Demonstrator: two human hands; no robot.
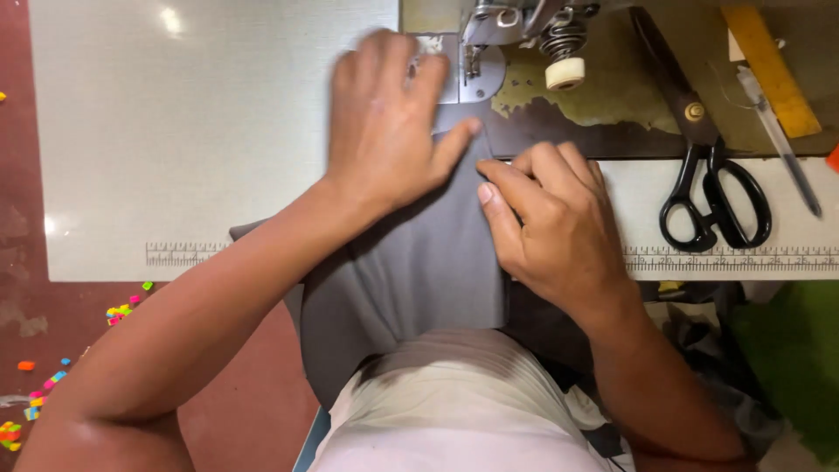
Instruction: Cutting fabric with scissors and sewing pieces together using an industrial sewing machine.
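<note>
1. Grey fabric [411,271] is being pressed flat on the bench [175,131] by the left hand [389,131], its grip spread fully open with fingers splayed, clasping nothing; this appears to be keeping the cloth taut just ahead of the sewing machine's presser foot [472,65].
2. The fabric's edge is being pinched by the right hand [551,218], whose grip is curled nearly closed on a fold, seemingly to keep it aligned.
3. The cloth is being held between both grips, trailing down towards the person's lap.
4. Black scissors [712,188], a yellow ruler [769,65] and a pen [778,135] are lying well right of the right grip, obstructing nothing.
</note>
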